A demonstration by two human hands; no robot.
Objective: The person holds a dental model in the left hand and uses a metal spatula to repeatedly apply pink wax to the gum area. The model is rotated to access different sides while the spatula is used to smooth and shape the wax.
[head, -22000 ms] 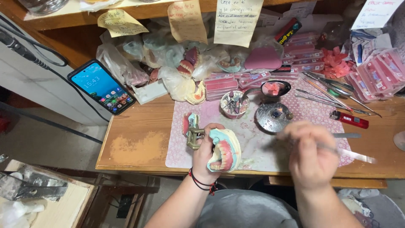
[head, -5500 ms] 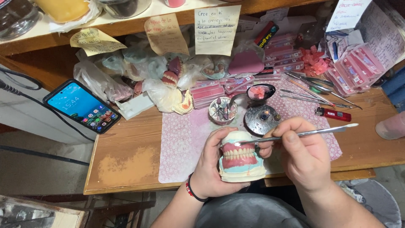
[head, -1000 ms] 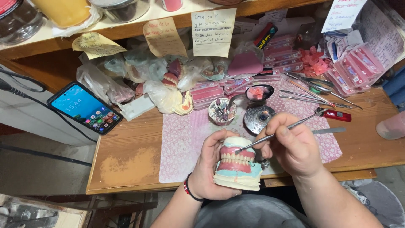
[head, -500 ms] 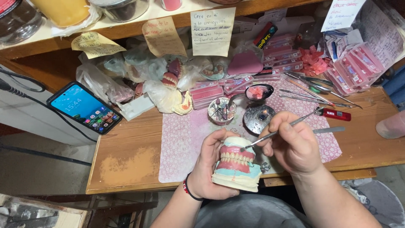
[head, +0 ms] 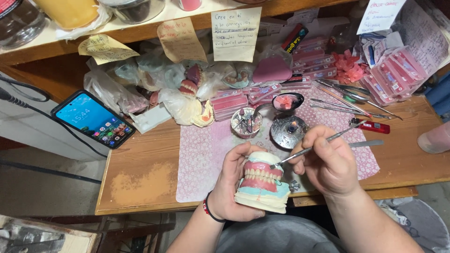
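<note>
A denture model (head: 262, 182), pink gums and teeth on pale plaster, sits upright in the left hand (head: 234, 187), whose fingers wrap its left side and base, just over the near edge of the tabletop (head: 145, 182). The right hand (head: 328, 164) pinches a thin metal tool (head: 309, 149), its tip touching the model's upper gum. Behind them on a pink mat (head: 201, 154) stand a small burner (head: 287, 131) and a bur cup (head: 246, 122); a phone (head: 93, 119) lies well apart at the left.

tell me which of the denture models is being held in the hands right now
The denture model with pink gums on a pale base, gripped by the left hand; the right hand puts a metal tool to it. The others lie among bags behind.
</note>
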